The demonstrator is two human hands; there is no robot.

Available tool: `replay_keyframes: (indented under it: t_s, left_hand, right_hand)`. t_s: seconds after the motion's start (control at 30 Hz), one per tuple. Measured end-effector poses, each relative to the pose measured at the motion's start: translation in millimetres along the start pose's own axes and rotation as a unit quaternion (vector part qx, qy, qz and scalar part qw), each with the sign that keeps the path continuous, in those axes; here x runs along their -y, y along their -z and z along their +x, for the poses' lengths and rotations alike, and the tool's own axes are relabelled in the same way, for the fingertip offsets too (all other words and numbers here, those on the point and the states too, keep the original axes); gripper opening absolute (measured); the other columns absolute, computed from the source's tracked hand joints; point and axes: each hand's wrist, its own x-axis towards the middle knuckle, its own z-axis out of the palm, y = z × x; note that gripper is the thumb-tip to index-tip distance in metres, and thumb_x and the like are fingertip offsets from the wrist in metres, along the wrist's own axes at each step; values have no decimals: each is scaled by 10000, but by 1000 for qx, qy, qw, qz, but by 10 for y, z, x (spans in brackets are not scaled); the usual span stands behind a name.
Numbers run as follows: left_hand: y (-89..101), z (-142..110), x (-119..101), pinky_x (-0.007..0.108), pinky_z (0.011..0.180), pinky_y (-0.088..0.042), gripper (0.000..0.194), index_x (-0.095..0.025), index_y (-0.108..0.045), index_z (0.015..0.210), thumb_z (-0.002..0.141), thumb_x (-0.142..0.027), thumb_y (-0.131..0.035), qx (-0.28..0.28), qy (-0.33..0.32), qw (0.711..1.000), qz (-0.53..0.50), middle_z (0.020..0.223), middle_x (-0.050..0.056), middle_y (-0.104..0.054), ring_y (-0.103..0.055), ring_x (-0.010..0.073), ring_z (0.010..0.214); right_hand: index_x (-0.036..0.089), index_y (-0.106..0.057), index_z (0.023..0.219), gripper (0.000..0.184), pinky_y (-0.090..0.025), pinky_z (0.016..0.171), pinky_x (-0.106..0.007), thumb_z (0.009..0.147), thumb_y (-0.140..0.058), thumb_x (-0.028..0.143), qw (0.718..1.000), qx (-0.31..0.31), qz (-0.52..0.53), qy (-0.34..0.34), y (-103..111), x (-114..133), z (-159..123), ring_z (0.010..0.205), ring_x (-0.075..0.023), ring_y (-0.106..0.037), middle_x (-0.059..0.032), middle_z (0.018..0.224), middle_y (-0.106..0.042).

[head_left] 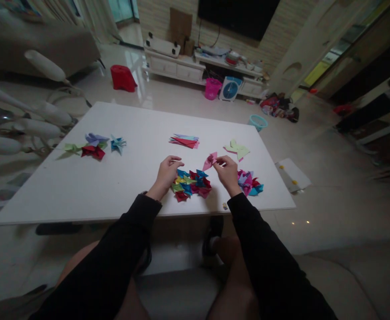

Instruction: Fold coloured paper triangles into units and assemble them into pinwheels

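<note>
Between the fingertips of my right hand [227,172] is a pink folded-paper piece [210,161], raised over the white table. My left hand [167,174] hovers at the left side of a pile of colourful folded-paper pieces [191,183], its fingers curved and apart with nothing visible in them. Blue, red, yellow and green pieces make up that pile. To the right of my right hand lies a second group of pink, red and blue folded pieces [247,183]. Just beyond it rests a pale green folded paper [236,149] with a pink edge.
The white table [141,129] carries a flat stack of folded papers [184,141] at its middle. Purple, red and green folded pieces [95,146] and a blue one [117,144] lie at the left. Beyond stand a red stool [123,78] and a pink bin [212,89].
</note>
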Motion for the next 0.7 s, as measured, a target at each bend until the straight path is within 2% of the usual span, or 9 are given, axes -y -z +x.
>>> replay_keyframes:
  t_s: [0.1,0.2,0.27,0.33,0.4,0.47,0.6,0.7]
  left_hand:
    - [-7,-6,-31,197,368,-284,282,-167,-620,940,672,-253,-639,1,6,1000,2,794,24,-681,-414,54,382]
    - [-11,8,-46,193,371,-286,282,-166,-620,943,672,-242,-634,2,9,1000,3,804,29,-684,-412,52,384]
    - [-12,28,-48,190,368,-277,281,-166,-620,942,672,-237,-638,2,13,1000,5,804,29,-684,-409,50,383]
    - [-14,48,-48,187,366,-267,284,-166,-620,944,670,-235,-645,1,20,1000,8,795,27,-681,-409,50,382]
    - [-19,62,-51,186,366,-264,287,-167,-620,945,667,-232,-645,1,26,1000,12,783,23,-677,-411,51,381]
    - [-26,69,-59,187,366,-266,288,-168,-621,944,664,-230,-642,2,29,999,14,780,22,-677,-411,52,379]
    - [-36,75,-75,187,367,-265,289,-170,-620,933,654,-235,-647,3,28,999,17,777,23,-677,-410,53,380]
    - [-26,82,-68,187,369,-261,292,-169,-620,937,654,-236,-648,4,26,1000,17,762,21,-673,-410,55,383]
  right_hand:
    - [203,-725,811,142,-467,780,-340,813,-675,336,995,-87,-42,-30,541,-390,154,747,-183,-585,-46,822,-716]
    - [148,-740,819,249,-474,738,-344,793,-660,382,967,-204,-113,-106,1144,-881,191,725,-206,-610,-102,791,-743]
    - [108,-758,851,298,-492,749,-351,774,-656,378,941,-243,-164,-170,1481,-1194,142,743,-227,-648,-139,821,-764]
    - [71,-768,863,321,-502,763,-370,749,-668,354,924,-261,-189,-206,1715,-1444,64,769,-257,-675,-189,856,-772]
    - [68,-777,845,312,-510,769,-381,720,-686,339,915,-262,-205,-227,1834,-1615,-7,795,-283,-691,-209,865,-775]
    - [89,-786,810,288,-516,775,-391,696,-707,341,911,-254,-216,-241,1856,-1717,-50,812,-303,-700,-207,844,-777]
    - [145,-783,708,216,-518,769,-400,654,-734,349,908,-236,-224,-263,1765,-1793,-50,801,-322,-702,-187,755,-768]
    - [172,-755,643,114,-517,756,-394,587,-721,265,909,-232,-214,-274,1711,-1761,-17,772,-310,-690,-142,683,-746]
